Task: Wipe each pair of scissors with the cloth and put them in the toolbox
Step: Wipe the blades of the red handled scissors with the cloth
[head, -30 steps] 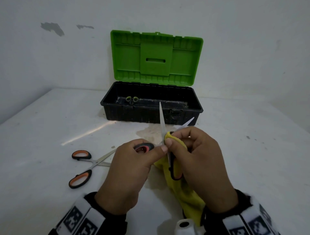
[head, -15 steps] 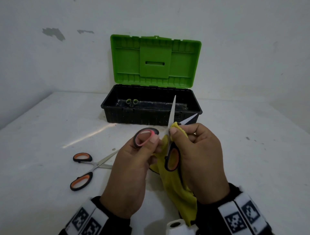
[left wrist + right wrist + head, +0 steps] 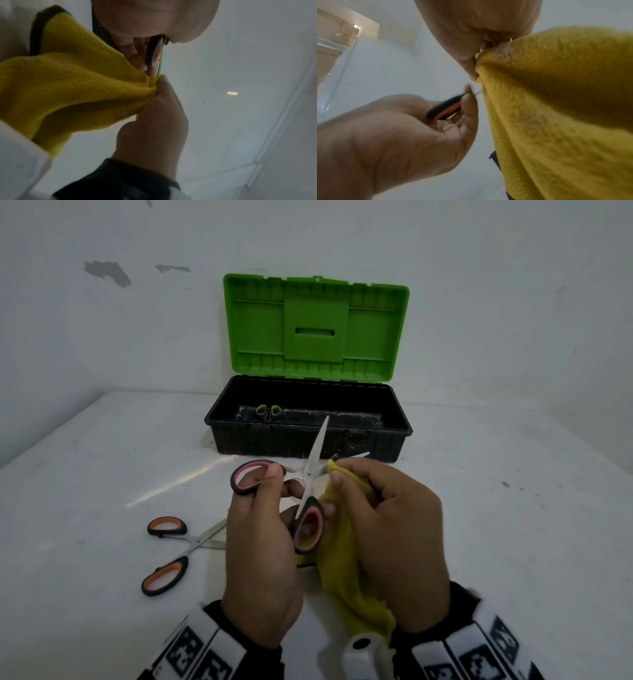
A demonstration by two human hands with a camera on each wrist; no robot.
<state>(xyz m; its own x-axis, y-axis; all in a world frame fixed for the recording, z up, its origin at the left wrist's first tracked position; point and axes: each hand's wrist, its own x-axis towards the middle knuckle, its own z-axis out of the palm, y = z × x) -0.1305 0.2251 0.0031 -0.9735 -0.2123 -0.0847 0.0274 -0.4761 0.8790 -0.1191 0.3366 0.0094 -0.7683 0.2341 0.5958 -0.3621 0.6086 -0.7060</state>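
My left hand (image 3: 270, 491) grips the upper handle of black-and-pink scissors (image 3: 310, 474), held with blades spread above the table. One blade points up toward the toolbox; the other runs right into a yellow cloth (image 3: 342, 553). My right hand (image 3: 346, 477) pinches the cloth round that blade, whose tip pokes out past the fingers. The cloth (image 3: 72, 83) hangs below the right hand. In the right wrist view the cloth (image 3: 556, 108) fills the right side beside the left hand (image 3: 467, 102) and the scissors handle (image 3: 445, 109). The black toolbox (image 3: 308, 440) stands open behind, its green lid (image 3: 315, 326) upright.
A second pair of scissors with orange-and-black handles (image 3: 171, 553) lies open on the white table (image 3: 102, 474) to the left of my hands. Inside the toolbox, at its left, two small green handle loops (image 3: 269, 410) show. A white wall rises right behind the toolbox.
The scissors have turned: the upper handle has swung up and left in my left hand, the lower handle now shows beside the cloth. My right hand stays pinching cloth on the right blade.
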